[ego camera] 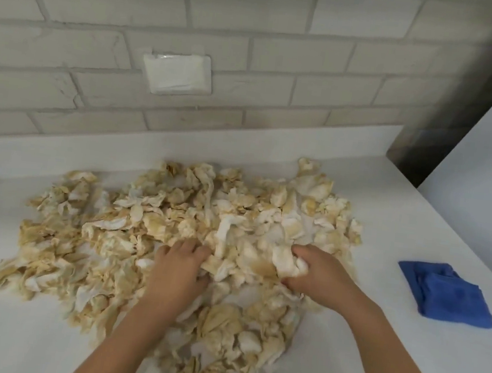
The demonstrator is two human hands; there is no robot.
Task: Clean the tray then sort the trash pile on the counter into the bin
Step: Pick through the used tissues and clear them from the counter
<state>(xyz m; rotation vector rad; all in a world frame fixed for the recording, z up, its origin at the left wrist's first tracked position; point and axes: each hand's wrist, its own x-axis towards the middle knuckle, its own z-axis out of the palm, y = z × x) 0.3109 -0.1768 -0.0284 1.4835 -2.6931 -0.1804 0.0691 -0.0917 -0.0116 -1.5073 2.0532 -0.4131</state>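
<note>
Seemingly gathering a bunch for the bin: left hand [181, 266] curled round a tan strip [215, 264], right hand [317, 277] clenched on a crumpled wad [286, 263], scrap pile [132, 220] spread around both across the tabletop [25, 336].

No text, label, brand, number or sign can be read in this view: none shows on the trash pile [130, 235], the counter [400, 233], the wall plate [177, 74], the tiled wall [284, 38] or the blue cloth [445, 295].
</note>
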